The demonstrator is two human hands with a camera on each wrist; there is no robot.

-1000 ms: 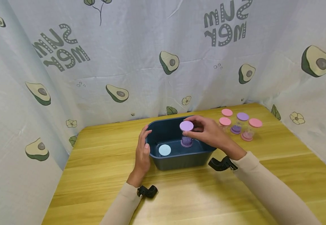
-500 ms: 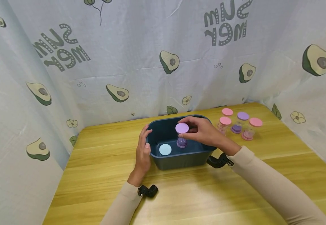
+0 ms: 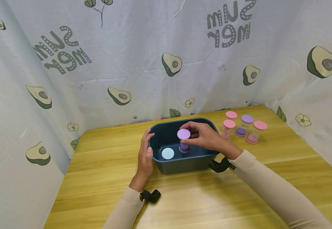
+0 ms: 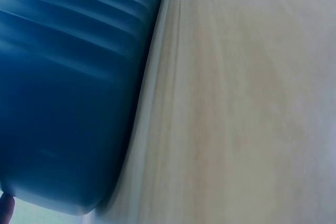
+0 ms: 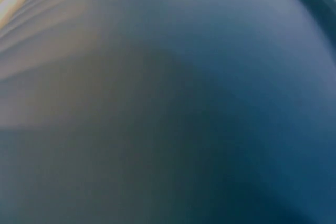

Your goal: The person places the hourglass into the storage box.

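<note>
My right hand (image 3: 204,137) pinches a purple-capped sand timer (image 3: 184,134) between thumb and fingers. The timer stands upright inside a dark blue bin (image 3: 187,165), its lower end at or near the floor; contact cannot be told. To its left in the bin is a light blue round cap (image 3: 167,153), seemingly of another timer whose body is hidden. My left hand (image 3: 145,159) rests against the bin's left end with fingers fairly straight. In the left wrist view the bin's ribbed wall (image 4: 68,103) shows, with one fingertip (image 4: 6,208) at the lower corner. The right wrist view holds only blurred bin wall (image 5: 210,103).
Right of the bin stand several sand timers: pink-capped ones, including a front pink timer (image 3: 229,124) and a right pink timer (image 3: 259,126), and a purple timer (image 3: 247,120). The wooden table (image 3: 102,149) backs onto a printed curtain (image 3: 143,47).
My right hand has moved left and slightly down inside the bin with the purple sand timer, bringing it closer to the light blue cap. The left hand has stayed in place.
</note>
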